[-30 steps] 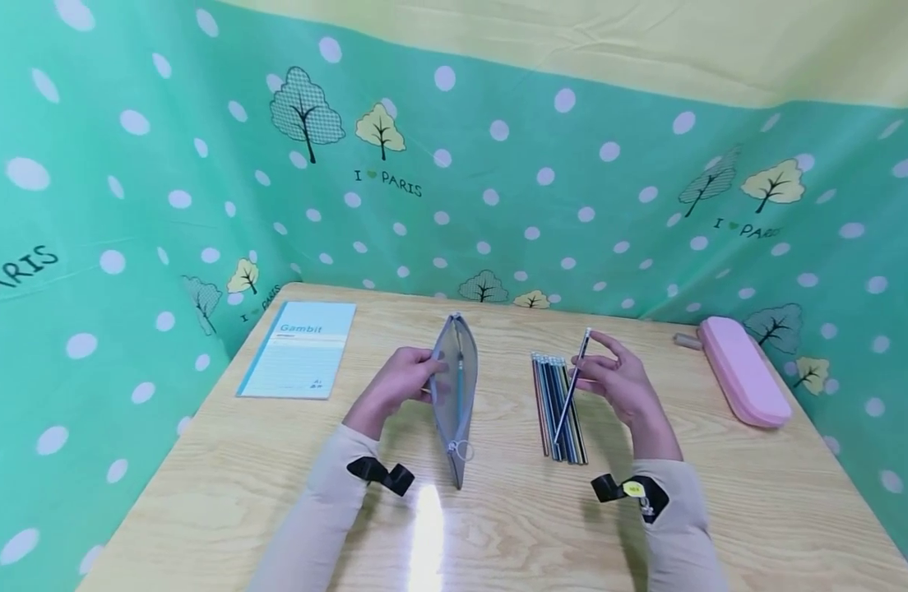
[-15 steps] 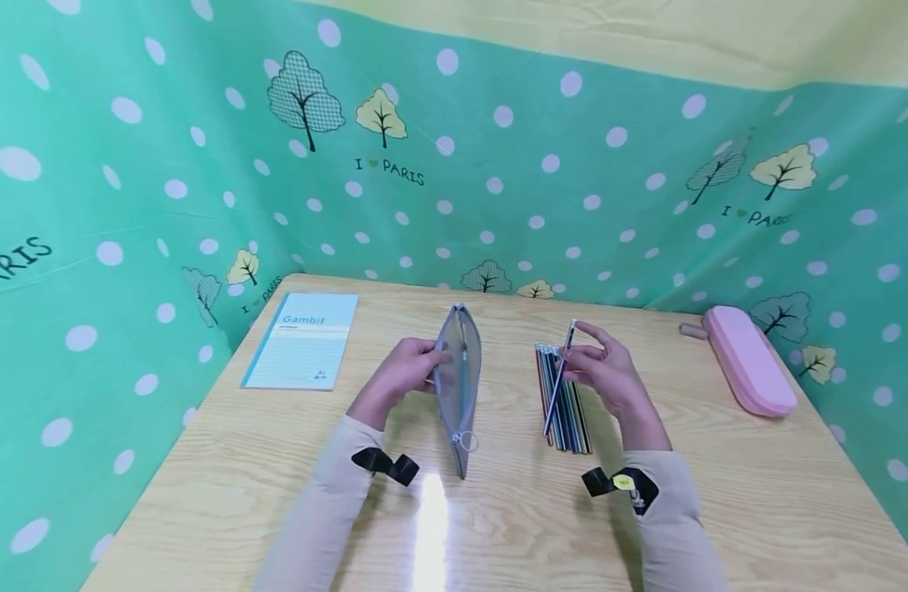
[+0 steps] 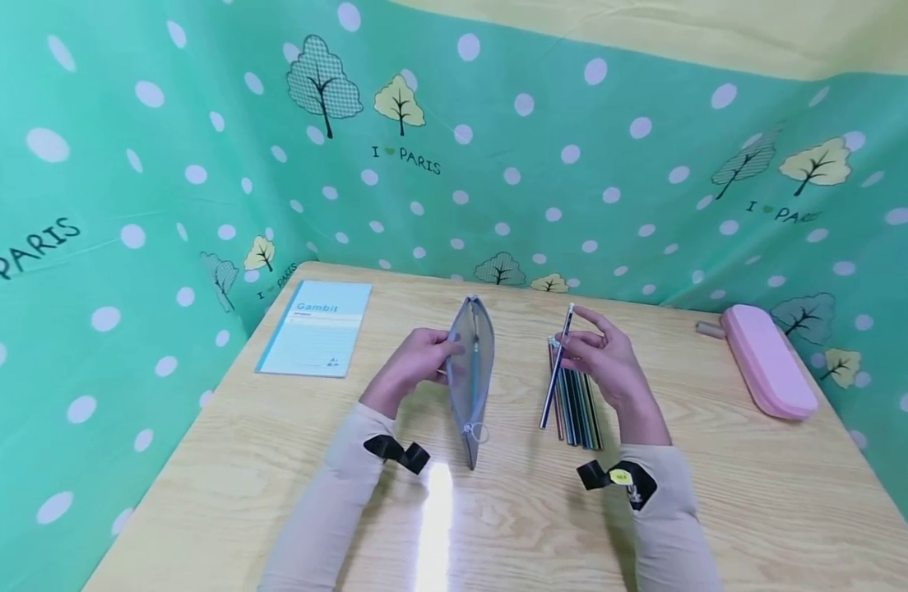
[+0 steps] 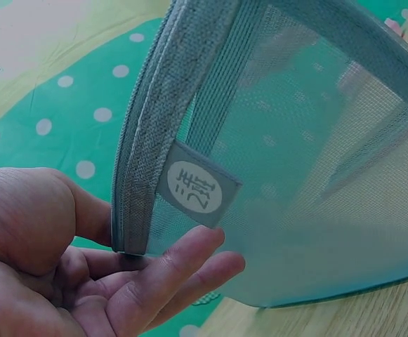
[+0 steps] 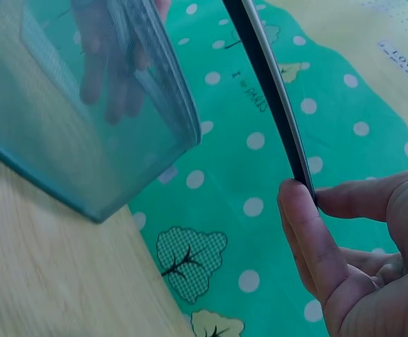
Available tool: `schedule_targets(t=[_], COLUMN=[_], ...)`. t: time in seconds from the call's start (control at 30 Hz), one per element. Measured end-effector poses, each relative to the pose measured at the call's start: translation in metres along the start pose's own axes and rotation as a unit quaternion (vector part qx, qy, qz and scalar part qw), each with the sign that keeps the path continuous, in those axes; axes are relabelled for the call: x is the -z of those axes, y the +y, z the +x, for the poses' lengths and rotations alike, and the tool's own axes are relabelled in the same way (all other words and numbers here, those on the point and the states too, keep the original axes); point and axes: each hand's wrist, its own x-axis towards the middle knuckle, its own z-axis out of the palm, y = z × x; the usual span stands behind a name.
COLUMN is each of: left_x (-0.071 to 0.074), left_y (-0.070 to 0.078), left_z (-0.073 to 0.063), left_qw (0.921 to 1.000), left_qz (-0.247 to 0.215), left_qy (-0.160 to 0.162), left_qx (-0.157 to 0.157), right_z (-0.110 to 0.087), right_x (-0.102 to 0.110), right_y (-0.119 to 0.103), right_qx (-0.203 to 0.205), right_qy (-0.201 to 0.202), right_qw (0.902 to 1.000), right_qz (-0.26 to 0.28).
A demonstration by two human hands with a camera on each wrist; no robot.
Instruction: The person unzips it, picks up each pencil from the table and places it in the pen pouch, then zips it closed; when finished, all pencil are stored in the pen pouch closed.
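Observation:
My left hand [image 3: 417,362] grips a grey-blue mesh zip pouch [image 3: 459,395] by its far left side, thumb at the rim. The pouch stands on edge with its mouth spread, and a light blue pencil [image 3: 475,366] shows inside. In the left wrist view, a fabric label [image 4: 196,186] sits near the fingers. To the right, my right hand [image 3: 609,362] pinches a dark pencil [image 3: 551,395] near its white upper end, the lower end slanting down toward me. Under and beside that hand lies a row of several pencils [image 3: 583,411] on the table.
A light blue notebook [image 3: 313,329] lies at the table's back left. At the back right are a pink pencil case [image 3: 769,362] and a small grey-brown object [image 3: 710,330]. A green dotted curtain [image 3: 528,164] hangs behind the wooden table [image 3: 513,526].
My right hand has carried the dark pencil left, off the row and closer to the pouch. The left hand keeps its hold. The head view has shifted slightly.

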Motion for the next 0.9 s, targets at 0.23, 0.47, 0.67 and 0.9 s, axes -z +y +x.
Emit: schedule_targets(t=[0.23, 0.47, 0.67, 0.9], left_x=[-0.005, -0.004, 0.000, -0.002], left_y=[0.004, 0.006, 0.006, 0.002], left_z=[0.005, 0.006, 0.003, 0.003], left_qw=[0.9999, 0.9999, 1.0000, 1.0000], left_qz=[0.001, 0.000, -0.001, -0.007], left_qy=[-0.010, -0.003, -0.002, -0.004], left_qx=[-0.011, -0.016, -0.009, 0.001], right_z=[0.000, 0.005, 0.009, 0.015], right_x=[0.001, -0.005, -0.021, -0.043], right_y=[-0.006, -0.011, -0.011, -0.005], right_qx=[0.010, 0.020, 0.027, 0.030], right_qy=[-0.009, -0.009, -0.015, -0.011], right_qw=[0.9999, 0.9998, 0.9995, 0.9991], right_qz=[0.002, -0.001, 0.008, 0.029])
